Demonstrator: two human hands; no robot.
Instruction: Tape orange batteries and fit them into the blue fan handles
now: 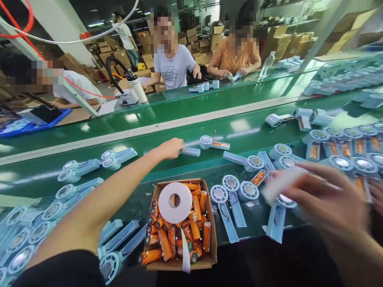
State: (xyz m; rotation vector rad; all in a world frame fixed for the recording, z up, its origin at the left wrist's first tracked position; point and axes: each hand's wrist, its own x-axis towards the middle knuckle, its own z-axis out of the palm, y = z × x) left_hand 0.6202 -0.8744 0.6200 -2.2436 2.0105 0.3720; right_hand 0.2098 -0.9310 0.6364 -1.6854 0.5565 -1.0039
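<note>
My left hand (pixel 172 148) reaches out over the green conveyor, closed on a light blue fan piece (pixel 191 151) whose handle end sticks out to the right. Blurred by motion, my right hand (pixel 326 195) pinches a pale, whitish piece (pixel 281 184) between thumb and fingers; its exact kind is unclear. Below that hand lie light blue handheld fans (pixel 231 183) with open handles and thin wires. Between my arms stands a cardboard box (pixel 213 243) full of orange wrapped batteries (pixel 164 243), with a roll of white tape (pixel 182 199) on top and its loose end hanging down.
On the conveyor belt (pixel 155 129) lies a fan (pixel 206 142) with an orange battery in its handle. Many fans (pixel 38 231) crowd the left, and rows of fans (pixel 341 161) fill the right. Another person's hand (pixel 376 191) shows at the right edge. Co-workers (pixel 172 65) sit across the belt.
</note>
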